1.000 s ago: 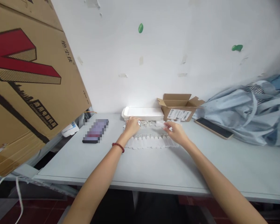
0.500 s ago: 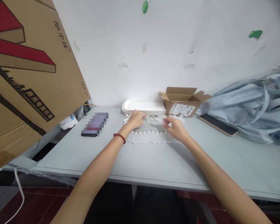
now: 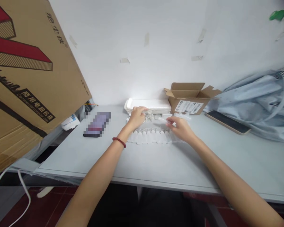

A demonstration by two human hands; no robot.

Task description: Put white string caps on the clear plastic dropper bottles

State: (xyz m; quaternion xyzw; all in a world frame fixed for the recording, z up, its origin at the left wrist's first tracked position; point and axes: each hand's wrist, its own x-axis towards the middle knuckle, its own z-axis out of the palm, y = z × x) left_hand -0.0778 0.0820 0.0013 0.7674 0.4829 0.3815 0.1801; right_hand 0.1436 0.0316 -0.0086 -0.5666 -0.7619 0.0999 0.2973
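Note:
My right hand (image 3: 181, 127) pinches a small translucent white tag (image 3: 162, 121) between thumb and fingertips, just above the table. My left hand (image 3: 137, 116) is bent over a tangle of thin white strings (image 3: 151, 117), its fingertips closed on a string; the exact grip is partly hidden. In front of both hands lies a row of similar translucent tags (image 3: 153, 137), side by side with string loops at their far ends. More translucent pieces (image 3: 183, 116) lie beyond my right hand. Small white pieces (image 3: 127, 119) peek out beside my left hand.
A stack of white trays (image 3: 151, 103) and an open small carton (image 3: 189, 101) stand against the wall. At right lie a phone (image 3: 228, 122) and a pale blue cloth bag (image 3: 257, 104). A blurred dark-edged object (image 3: 98, 124) lies left, near a large cardboard box (image 3: 38, 82).
The view has shifted slightly. My left hand has risen a little over the strings, its index finger stretched further right. My right hand still holds the tag near the strings.

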